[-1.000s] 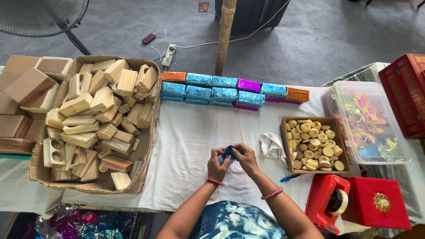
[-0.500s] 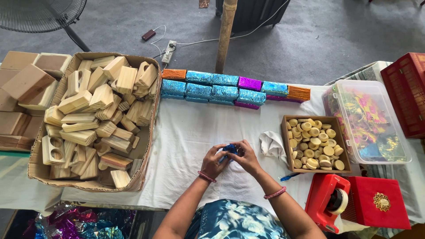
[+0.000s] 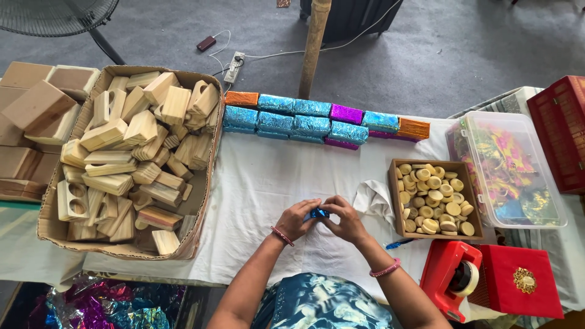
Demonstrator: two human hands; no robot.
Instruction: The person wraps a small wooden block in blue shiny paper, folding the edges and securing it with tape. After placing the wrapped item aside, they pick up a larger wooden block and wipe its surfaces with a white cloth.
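Note:
Both hands meet over the white cloth of the table (image 3: 268,183), near its front edge. My left hand (image 3: 297,218) and my right hand (image 3: 344,218) pinch a small piece wrapped in shiny blue foil (image 3: 317,213) between their fingertips; most of it is hidden by the fingers. Each wrist wears a thin bangle. A crumpled white cloth (image 3: 373,198) lies just right of my right hand. Beyond it stands a small cardboard box (image 3: 395,201) filled with several round wooden discs.
A large cardboard box (image 3: 204,201) of wooden blocks fills the left side. Foil-wrapped blocks (image 3: 311,122), blue, purple and orange, line the far edge. At right stand a clear plastic tub (image 3: 506,167) of coloured foil, a red tape dispenser (image 3: 451,277) and a red box (image 3: 518,280).
The hands stay in the same spot; the fingers have shifted slightly around the blue foil piece, which shows a little less.

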